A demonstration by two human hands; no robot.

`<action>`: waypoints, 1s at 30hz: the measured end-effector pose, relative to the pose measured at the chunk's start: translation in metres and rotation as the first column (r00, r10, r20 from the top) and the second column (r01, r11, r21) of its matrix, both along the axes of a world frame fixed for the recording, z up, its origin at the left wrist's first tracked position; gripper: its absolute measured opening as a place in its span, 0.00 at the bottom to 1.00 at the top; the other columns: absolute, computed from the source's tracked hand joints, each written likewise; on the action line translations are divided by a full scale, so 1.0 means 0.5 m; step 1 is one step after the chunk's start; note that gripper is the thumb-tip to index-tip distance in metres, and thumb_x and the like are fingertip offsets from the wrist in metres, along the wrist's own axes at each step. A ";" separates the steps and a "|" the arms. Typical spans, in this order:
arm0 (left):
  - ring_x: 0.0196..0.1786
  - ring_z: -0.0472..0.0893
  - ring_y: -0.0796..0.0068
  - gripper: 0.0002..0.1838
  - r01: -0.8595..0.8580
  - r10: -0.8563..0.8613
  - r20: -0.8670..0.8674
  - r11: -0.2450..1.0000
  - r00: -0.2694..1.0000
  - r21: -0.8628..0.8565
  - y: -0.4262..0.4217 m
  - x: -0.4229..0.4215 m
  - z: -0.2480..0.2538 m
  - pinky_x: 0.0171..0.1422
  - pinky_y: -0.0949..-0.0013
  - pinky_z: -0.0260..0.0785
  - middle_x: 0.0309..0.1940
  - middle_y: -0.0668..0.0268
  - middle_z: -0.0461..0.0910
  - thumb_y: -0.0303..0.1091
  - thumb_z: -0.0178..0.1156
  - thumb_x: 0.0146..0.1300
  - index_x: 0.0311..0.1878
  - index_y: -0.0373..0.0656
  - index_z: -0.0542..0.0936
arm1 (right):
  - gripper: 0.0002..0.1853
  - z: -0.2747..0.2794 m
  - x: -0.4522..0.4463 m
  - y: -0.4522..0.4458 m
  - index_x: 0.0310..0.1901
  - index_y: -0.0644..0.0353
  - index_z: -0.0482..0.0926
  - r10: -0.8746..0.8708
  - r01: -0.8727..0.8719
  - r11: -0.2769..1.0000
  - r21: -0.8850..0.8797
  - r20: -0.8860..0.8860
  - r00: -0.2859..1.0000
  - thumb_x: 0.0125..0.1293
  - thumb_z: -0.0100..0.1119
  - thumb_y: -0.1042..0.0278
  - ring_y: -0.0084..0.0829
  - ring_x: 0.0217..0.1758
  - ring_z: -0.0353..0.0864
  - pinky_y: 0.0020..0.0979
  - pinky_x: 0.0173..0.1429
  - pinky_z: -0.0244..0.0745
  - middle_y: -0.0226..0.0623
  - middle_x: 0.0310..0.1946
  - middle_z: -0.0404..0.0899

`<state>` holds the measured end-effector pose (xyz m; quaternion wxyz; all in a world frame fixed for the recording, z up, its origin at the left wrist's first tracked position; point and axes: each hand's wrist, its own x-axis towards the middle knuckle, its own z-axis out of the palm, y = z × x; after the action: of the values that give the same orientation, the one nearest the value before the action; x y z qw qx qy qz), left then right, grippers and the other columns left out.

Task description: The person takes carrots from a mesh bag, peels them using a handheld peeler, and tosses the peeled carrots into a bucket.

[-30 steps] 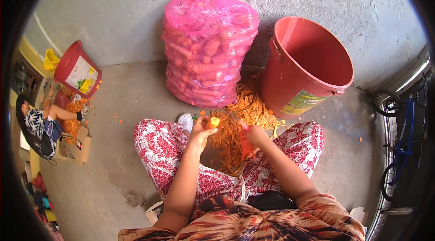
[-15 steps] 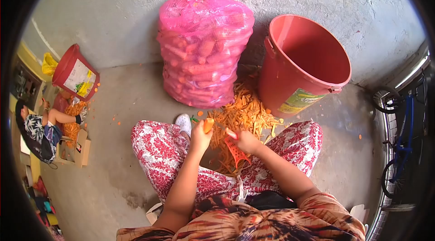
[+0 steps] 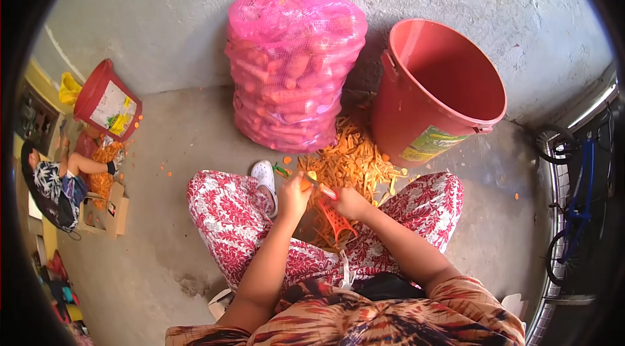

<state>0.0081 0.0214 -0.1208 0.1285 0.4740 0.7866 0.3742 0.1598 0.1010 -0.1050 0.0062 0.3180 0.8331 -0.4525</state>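
Note:
My left hand [image 3: 294, 197] is closed around a carrot [image 3: 306, 184], most of it hidden by the fingers. In my right hand [image 3: 349, 204] is a knife [image 3: 329, 192], its red-and-white handle in the fist and its blade pointing at the carrot. A perforated orange-red plastic piece [image 3: 336, 218] shows just below the right hand; whether that hand touches it, I cannot tell. Beneath both hands lies a heap of orange carrot peelings and pieces [image 3: 357, 162] on the floor, between my legs.
A pink mesh sack [image 3: 293, 72] full of carrots stands by the wall. Right of it is a large red bucket [image 3: 407, 105]. At far left, a person [image 3: 55, 183] sits near another red bucket [image 3: 107, 98] and a cardboard box [image 3: 117, 212]. A blue bicycle [image 3: 581, 196] stands at right.
My left hand has turned and moved slightly right, bringing the carrot closer to the knife. The blade now lies over the carrot's end. The perforated piece has tilted slightly.

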 end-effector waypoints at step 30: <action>0.36 0.77 0.57 0.18 0.509 -0.597 0.091 0.584 0.797 -0.632 0.036 0.010 0.139 0.39 0.62 0.69 0.33 0.59 0.77 0.37 0.64 0.42 0.37 0.42 0.75 | 0.17 -0.091 0.012 0.036 0.34 0.60 0.78 0.357 -0.332 0.933 -0.139 0.473 0.805 0.55 0.45 0.56 0.47 0.38 0.76 0.40 0.42 0.70 0.49 0.32 0.77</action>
<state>0.0130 0.0394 -0.0514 0.3370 0.6476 0.6834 -0.0011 0.1659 0.1189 -0.1503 0.3074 0.2656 0.8363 -0.3683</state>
